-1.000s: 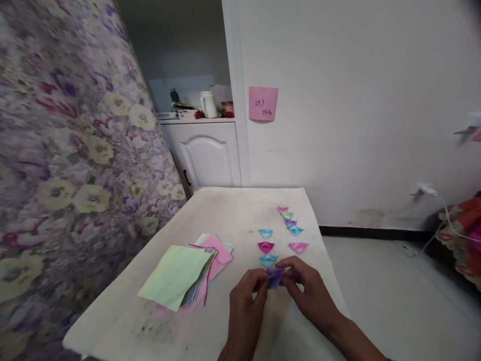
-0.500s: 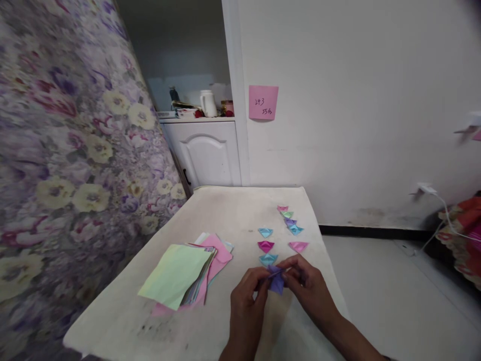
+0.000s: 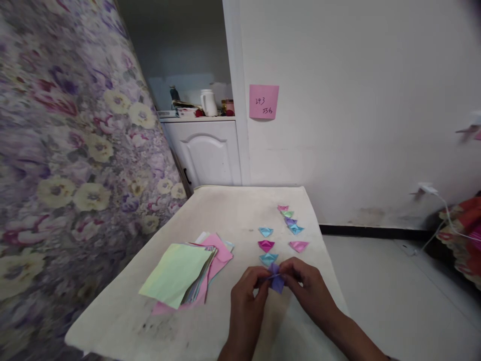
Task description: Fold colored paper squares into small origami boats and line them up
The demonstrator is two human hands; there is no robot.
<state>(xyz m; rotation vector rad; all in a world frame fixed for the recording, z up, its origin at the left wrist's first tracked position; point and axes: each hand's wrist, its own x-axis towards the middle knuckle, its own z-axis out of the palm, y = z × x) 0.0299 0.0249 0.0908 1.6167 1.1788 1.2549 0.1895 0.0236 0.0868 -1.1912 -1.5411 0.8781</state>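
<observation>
A small purple folded paper (image 3: pixel 277 283) is pinched between both hands, low over the front right part of the table. My left hand (image 3: pixel 248 293) grips its left side with thumb and fingertips. On its right side, my right hand (image 3: pixel 305 281) closes thumb and fingers on the paper. Just beyond the fingers lies a light blue folded paper boat (image 3: pixel 268 258). Behind that are a magenta boat (image 3: pixel 266 245) and another blue boat (image 3: pixel 265 231). A pink boat (image 3: pixel 298 246) lies to the right. The fingers hide the purple paper's side edges.
A stack of coloured paper sheets (image 3: pixel 176 275), pale green on top, lies on the left of the cloth-covered table (image 3: pixel 225 210). Several overlapping folded boats (image 3: pixel 289 220) sit at the far right. Beyond stand a white cabinet (image 3: pixel 208 153) and a wall with a pink note (image 3: pixel 263 102).
The upper part of the purple paper has opened upward between the fingers. My right hand has shifted slightly down and turned a little. The other papers have stayed put.
</observation>
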